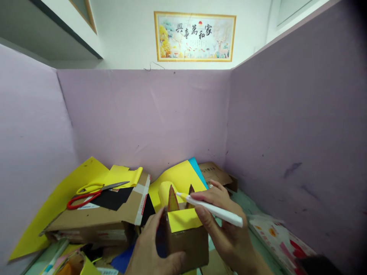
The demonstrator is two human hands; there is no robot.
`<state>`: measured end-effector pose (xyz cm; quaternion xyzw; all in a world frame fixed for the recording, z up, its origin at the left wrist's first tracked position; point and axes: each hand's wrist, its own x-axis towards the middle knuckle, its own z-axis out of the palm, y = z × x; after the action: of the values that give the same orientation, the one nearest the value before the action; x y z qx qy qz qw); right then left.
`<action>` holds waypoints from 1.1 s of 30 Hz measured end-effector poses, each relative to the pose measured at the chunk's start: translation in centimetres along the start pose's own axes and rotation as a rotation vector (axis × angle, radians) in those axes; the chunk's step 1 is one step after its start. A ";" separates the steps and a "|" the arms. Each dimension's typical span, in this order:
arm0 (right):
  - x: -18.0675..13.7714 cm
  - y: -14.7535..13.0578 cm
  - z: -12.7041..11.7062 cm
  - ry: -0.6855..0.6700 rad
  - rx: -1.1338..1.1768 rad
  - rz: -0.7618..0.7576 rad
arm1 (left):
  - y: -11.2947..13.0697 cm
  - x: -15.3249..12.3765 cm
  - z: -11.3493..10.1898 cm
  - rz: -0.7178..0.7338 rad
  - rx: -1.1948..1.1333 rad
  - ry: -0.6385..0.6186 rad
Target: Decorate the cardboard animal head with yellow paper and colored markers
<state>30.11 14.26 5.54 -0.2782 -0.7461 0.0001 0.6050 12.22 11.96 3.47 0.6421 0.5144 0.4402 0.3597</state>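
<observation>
My left hand grips a small cardboard box from its left side and below, thumb against the front. The box has a yellow paper top and two pointed cardboard ears standing up at the back. My right hand is closed on a white pen-like tool. Its yellowish tip points left and lies close to the ears, just above the yellow top.
Red and yellow scissors lie on a flattened cardboard box at the left, with black and yellow paper around. Yellow and blue sheets lean on the purple back partition. A flowered sheet lies at the right.
</observation>
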 end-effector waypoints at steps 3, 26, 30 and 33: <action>-0.2 0.3 0.2 0.040 -0.032 -0.004 | -0.1 0.0 0.0 -0.012 0.028 0.005; 0.2 0.2 1.1 0.144 -0.129 -0.048 | 1.4 -0.5 0.2 -0.012 0.019 0.027; 0.0 0.4 1.2 0.170 -0.145 -0.079 | 1.3 -0.4 0.3 -0.013 0.022 0.022; 0.0 0.4 1.1 0.135 -0.171 -0.103 | 1.1 -0.3 0.5 -0.056 0.005 0.005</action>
<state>29.24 14.99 5.11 -0.2895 -0.7141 -0.1132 0.6273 13.03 11.38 4.28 0.6272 0.5341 0.4302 0.3691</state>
